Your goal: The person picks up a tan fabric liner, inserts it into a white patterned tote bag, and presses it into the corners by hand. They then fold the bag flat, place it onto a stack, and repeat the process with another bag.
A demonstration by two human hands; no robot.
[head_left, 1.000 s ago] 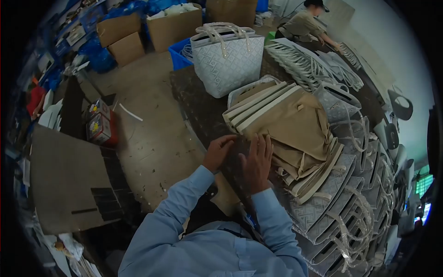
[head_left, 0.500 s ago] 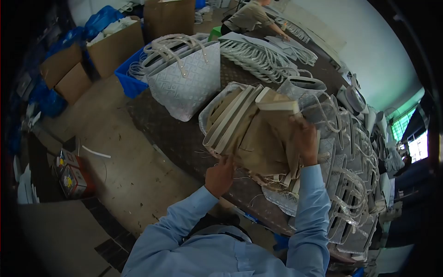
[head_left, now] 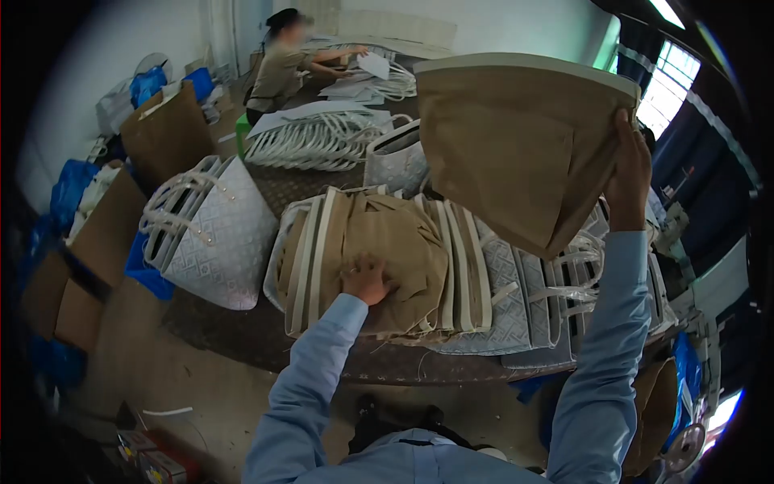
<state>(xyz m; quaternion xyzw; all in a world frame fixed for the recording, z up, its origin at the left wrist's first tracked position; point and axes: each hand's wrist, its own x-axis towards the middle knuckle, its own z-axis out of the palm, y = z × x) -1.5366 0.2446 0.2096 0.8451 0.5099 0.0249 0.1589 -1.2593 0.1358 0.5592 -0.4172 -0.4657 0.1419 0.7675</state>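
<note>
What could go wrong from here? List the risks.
1. The right hand grips the raised liner by one edge only, so it may slip.
2. The left hand alone steadies the pile, which lies near the edge of the table and could slide off.

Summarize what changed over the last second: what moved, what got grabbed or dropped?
The right hand has taken one tan liner off the pile and raised it high above the table, holding it by its rim. The left hand moved up onto the tan pile and rests there. The upright white tote and the person at the far end stayed put.
</note>
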